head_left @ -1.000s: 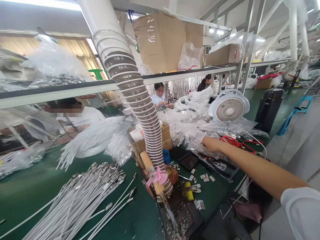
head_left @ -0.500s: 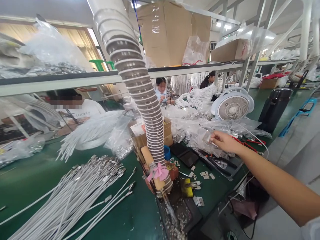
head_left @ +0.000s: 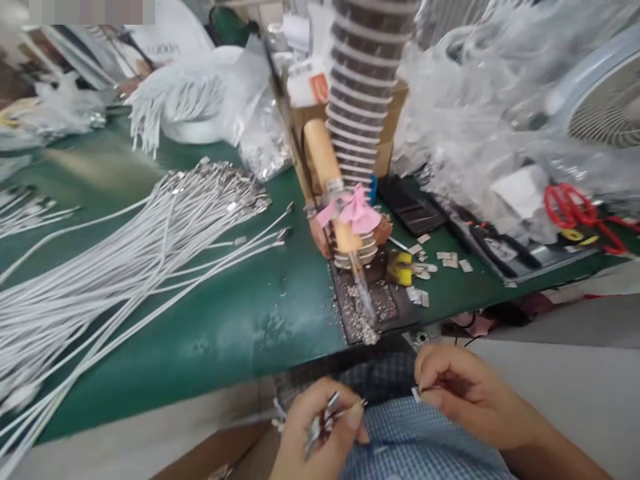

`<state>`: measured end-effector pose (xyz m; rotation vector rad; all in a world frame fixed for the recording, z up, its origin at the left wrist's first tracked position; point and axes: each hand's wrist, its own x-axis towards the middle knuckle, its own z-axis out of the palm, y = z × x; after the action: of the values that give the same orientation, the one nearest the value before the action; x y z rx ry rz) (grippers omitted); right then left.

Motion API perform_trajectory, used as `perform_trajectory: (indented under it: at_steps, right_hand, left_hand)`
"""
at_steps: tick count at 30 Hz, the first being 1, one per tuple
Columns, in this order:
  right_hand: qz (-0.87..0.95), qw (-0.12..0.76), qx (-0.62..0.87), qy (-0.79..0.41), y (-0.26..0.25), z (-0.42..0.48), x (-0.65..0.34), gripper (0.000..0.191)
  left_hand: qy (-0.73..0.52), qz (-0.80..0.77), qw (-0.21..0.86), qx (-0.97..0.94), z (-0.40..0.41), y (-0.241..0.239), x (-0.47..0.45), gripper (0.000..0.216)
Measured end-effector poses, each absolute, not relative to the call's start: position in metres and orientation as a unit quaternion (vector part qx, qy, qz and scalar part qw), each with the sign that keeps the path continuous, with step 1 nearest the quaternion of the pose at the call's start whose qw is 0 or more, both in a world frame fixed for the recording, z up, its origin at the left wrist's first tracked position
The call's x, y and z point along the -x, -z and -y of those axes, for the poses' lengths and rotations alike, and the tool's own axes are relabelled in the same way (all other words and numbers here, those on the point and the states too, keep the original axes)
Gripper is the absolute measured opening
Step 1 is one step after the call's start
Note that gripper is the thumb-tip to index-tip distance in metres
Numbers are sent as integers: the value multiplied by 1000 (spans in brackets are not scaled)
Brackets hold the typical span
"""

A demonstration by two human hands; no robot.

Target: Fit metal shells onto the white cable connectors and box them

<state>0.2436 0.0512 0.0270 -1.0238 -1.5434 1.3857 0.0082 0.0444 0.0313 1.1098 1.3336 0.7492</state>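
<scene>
blue-and-white checked cloth (head_left: 430, 437): between left hand (head_left: 303, 430) and right hand (head_left: 473, 397) | green surface (head_left: 220, 317): beyond left hand | white cables (head_left: 125, 267): left of left hand | pink bow (head_left: 359, 211): beyond left hand | yellow sponge (head_left: 399, 269): beyond right hand | red handles (head_left: 571, 203): right beyond right hand

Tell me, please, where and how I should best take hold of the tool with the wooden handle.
Probably around the upper part of its wooden handle, above the pink bow, coming from the near side. The tool slants, handle up and slim shaft down, while the ribbed hose stands close behind.
</scene>
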Motion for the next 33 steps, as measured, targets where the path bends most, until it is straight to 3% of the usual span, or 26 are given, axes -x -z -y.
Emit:
perform_trajectory:
  at_steps: [4, 11, 17, 20, 24, 29, 33]
  right_hand:
    - [626, 395, 381, -554, -20, -51, -232, 8]
    - [695, 374, 391, -475, -17, -55, -222, 25]
    - [845, 287, 387, -232, -16, -55, -214, 28]
    - [862, 281, 388, -167, -14, -53, -209, 26]
    - [838, 306, 390, -227, -13, -51, -211, 21]
    - [726, 409, 406, -376, -18, -51, -220, 21]
    - [698, 463, 392, -380, -26, -53, -210, 23]
  left_hand:
    - [-266, -507, 624, -533, -46, -31, -8, 20]
    - [-307, -454, 650, -527, -48, -31, -10, 11]
    - [-326, -489, 670, -453, -44, -24, -15, 17]
    - [-334, -487, 675, -443, -42, -18, -18, 19]
    - [-348, -511, 638, -460, -41, -14, -17, 19]
    - [-371, -543, 585, -475, -41, -17, -13, 15]
    - [-375, -545, 553, -506, -44, -20, -15, 12]
